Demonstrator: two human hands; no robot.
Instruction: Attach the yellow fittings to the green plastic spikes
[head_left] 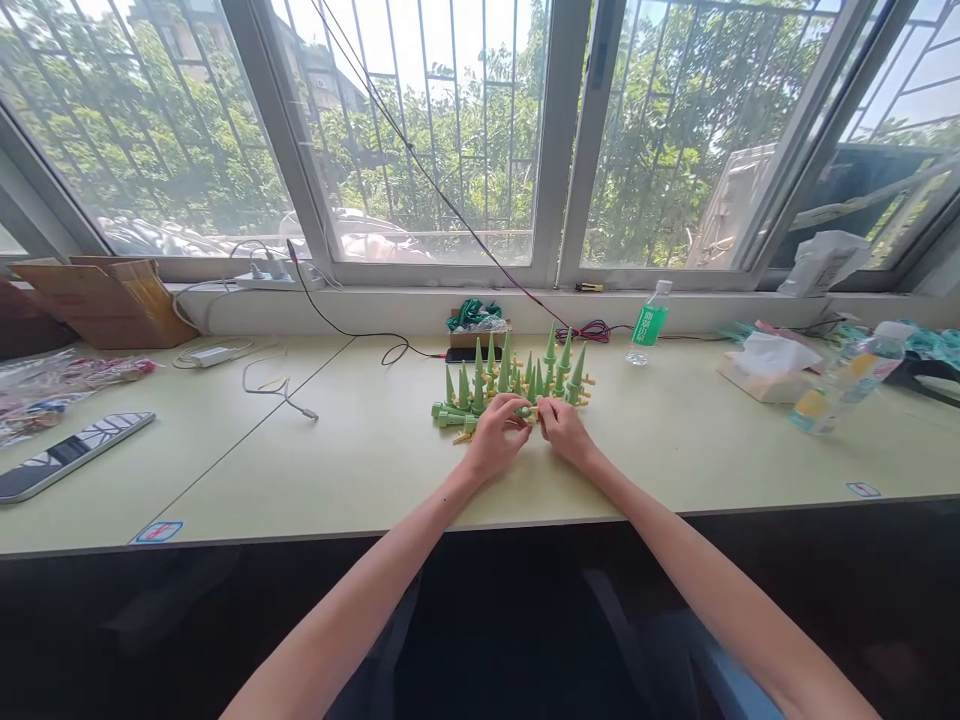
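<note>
Top, barred windows (442, 190). Left, cardboard box (112, 308) behind plastic packets (56, 388). Right of centre, green-labelled bottle (649, 325). Far right, tissue box (759, 381) beside a second bottle (855, 378).

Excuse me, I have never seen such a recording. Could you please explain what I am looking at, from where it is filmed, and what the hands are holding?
There is no machine here: these are a person's own bare left hand and right hand. The one picture comes from a camera worn on the head, looking forward and down, so the forearms reach in from the bottom edge. The fingertips of both hands meet at a small green piece, whose details are too small to make out.

Just beyond the hands, pointed green pieces with yellow parts stand in a cluster on a pale table. Farther right are a bottle with a green label and a tissue box. Behind everything is a window.
</note>
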